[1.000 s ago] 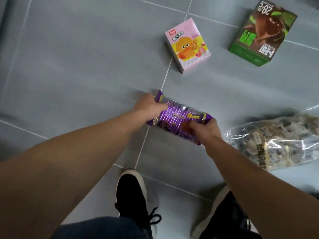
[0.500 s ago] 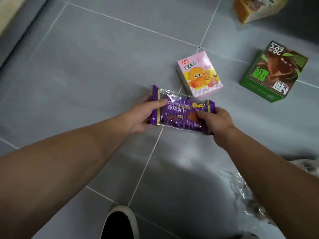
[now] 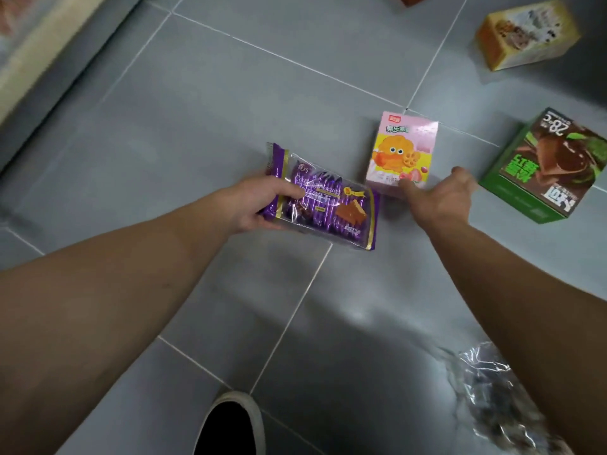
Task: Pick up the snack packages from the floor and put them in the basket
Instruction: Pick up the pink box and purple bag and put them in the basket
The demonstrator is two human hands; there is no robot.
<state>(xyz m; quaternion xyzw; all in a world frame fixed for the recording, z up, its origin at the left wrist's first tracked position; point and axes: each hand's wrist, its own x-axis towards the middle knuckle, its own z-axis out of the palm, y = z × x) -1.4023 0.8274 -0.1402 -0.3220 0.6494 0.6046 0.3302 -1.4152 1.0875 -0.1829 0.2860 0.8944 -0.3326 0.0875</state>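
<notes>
Head view: left hand (image 3: 253, 205) grips the purple biscuit pack (image 3: 323, 200) by its left end, thumb on top and fingers underneath, holding it clear above the grey tiled floor (image 3: 197, 103). Half a second ago both hands held this pack, one at each end; now the right hand (image 3: 438, 197) has let go and lies open, fingers spread, reaching toward the pink snack box (image 3: 402, 152). Its fingertips (image 3: 407, 185) sit at the near lower edge of that box, though whether they touch it cannot be told.

The pink box lies flat on the floor beside a tile joint, just past the right end of the purple pack. Near it, to the right, a green and brown box (image 3: 551, 165) rests on the floor, partly cut off by the picture's right edge. Farther away, toward the far right corner, an orange box (image 3: 525, 34) lies on the floor; more of it shows now than before, since the camera has tipped up. A clear plastic bag (image 3: 502, 399) with dark contents lies crumpled on the floor at the near right, partly hidden behind the right forearm, and blurred.

At the bottom, the toe of a black shoe (image 3: 230, 425) with a white rim stands on the floor. A pale strip (image 3: 42, 54) runs along the far left corner.
</notes>
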